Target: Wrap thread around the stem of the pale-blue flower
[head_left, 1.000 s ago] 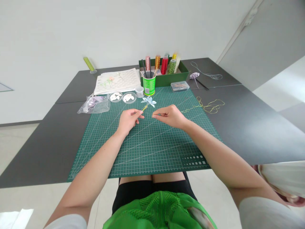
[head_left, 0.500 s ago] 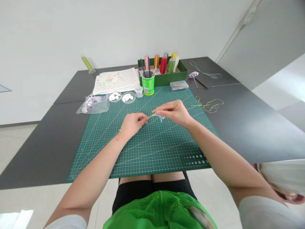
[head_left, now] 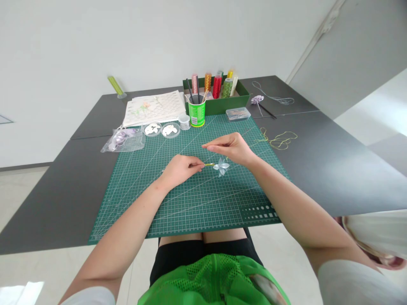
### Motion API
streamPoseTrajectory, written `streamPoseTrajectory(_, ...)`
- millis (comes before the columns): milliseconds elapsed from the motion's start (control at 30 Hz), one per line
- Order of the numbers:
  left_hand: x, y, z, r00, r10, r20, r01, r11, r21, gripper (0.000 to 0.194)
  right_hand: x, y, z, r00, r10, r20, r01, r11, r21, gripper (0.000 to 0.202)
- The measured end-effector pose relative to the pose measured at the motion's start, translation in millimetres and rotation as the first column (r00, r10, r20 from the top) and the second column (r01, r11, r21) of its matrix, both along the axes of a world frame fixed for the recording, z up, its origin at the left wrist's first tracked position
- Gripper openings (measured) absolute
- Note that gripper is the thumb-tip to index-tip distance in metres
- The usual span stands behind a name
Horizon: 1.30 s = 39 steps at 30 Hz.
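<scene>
Above the green cutting mat, my left hand pinches the thin yellow-green stem of a pale blue flower. The flower points right, its petals spread. Just above and behind it is my right hand, with thumb and fingertips close together; anything between them is too small to make out. A yellow-green thread lies in loose loops right of the mat and runs toward my right hand.
Behind the mat stand a green can with sticks and a green box of thread spools. Two dishes of white pieces, paper sheets and a plastic bag lie left. A clear case sits right.
My left hand has moved right and slightly nearer with the stem. The flower has come out from under my right fingers, and its petals now show.
</scene>
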State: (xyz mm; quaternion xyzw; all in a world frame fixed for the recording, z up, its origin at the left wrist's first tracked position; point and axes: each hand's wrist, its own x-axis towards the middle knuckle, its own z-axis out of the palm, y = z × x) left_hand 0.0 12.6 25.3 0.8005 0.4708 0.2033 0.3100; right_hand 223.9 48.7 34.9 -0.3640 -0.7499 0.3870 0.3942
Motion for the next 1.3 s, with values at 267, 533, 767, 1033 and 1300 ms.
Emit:
streamPoseTrajectory(267,-1,-2,0.8,0.997,-0.07,0.022,0.07,0.998,-0.001,0.015,1,8,-9.0,0.996,-0.046,0.079,0.045,0.999,0.023,0.038)
streamPoseTrajectory(533,-1,-4,-2.3,0.995,-0.058,0.078,0.058,0.998,0.002,0.018,5,15,-15.5,0.99,-0.046,0.133,0.051,0.998,-0.041,0.039)
streamPoseTrajectory(767,-2,-2,-2.3,0.948,0.07,0.309,-0.055,0.997,-0.055,0.021,10,26,-27.2,0.979,-0.051,0.197,0.064,0.996,-0.064,0.036)
streamPoseTrajectory(1033,-5,7,-0.8,0.821,0.302,0.484,-0.242,0.953,-0.183,0.04,10,27,-28.0,0.975,0.06,0.215,-0.032,0.991,-0.131,0.034)
streamPoseTrajectory(1300,-7,13,-10.2,0.757,0.37,0.538,-0.293,0.929,-0.227,0.035,9,24,-25.2,0.967,0.132,0.218,-0.09,0.977,-0.193,0.03)
